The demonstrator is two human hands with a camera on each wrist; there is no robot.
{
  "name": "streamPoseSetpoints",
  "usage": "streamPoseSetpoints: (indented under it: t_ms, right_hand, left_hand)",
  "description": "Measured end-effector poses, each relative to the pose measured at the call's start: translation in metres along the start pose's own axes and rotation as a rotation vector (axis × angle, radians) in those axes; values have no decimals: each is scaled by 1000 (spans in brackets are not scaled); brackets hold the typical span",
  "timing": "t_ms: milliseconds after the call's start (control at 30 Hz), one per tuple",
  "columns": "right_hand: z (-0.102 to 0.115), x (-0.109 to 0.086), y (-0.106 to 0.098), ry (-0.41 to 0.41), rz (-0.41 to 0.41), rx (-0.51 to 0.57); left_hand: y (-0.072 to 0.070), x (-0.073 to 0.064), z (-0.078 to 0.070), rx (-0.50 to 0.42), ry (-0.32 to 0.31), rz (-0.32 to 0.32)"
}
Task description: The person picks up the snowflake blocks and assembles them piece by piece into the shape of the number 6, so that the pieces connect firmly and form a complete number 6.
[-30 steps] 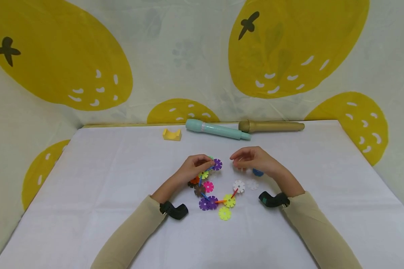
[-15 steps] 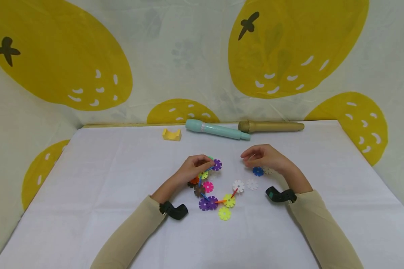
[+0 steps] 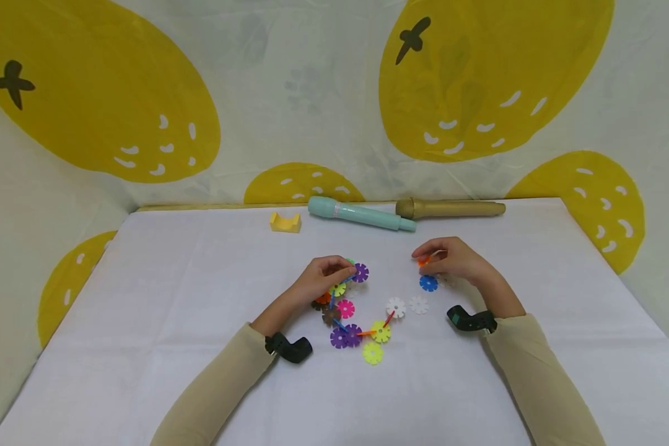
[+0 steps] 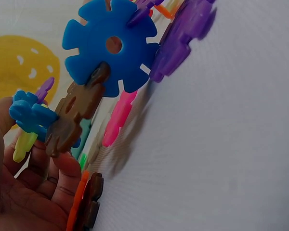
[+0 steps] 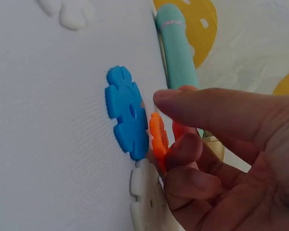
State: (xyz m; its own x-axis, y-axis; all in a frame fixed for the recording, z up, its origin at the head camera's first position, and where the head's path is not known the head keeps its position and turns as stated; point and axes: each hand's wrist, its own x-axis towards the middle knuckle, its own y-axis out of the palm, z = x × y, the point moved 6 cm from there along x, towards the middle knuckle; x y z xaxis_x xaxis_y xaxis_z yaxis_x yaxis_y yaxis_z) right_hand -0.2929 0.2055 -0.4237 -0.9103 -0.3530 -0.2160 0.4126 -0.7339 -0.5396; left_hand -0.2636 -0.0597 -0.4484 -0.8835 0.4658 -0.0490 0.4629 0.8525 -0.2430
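We find the left hand (image 3: 322, 276) pinching the chain (image 3: 352, 335), left of the blue disc (image 3: 428, 283). The right hand (image 3: 454, 257) is at the orange disc (image 5: 158, 137), just beyond the blue disc; grip undetermined. Close spacing could cause knocking.

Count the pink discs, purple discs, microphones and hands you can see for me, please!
Pink disc: 1
Purple discs: 3
Microphones, teal and gold: 2
Hands, left hand and right hand: 2
Total: 8
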Motion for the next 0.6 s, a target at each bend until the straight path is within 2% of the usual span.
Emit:
streamPoseSetpoints:
  t_ms: [100,267,367,600]
  right_hand:
    - [-2,0,-1,33,-25,-19]
    - [-7,-1,-3,132,-78,-91]
    - [-8,-1,-3,180,-82,-108]
    - [-7,-3,-5,167,-86,-128]
  left_hand:
    - [0,0,0,-4,-8,-1]
    - [0,0,-1,0,-15,-1]
    - [0,0,-1,4,-14,-2]
    - [1,1,1,16,-13,-8]
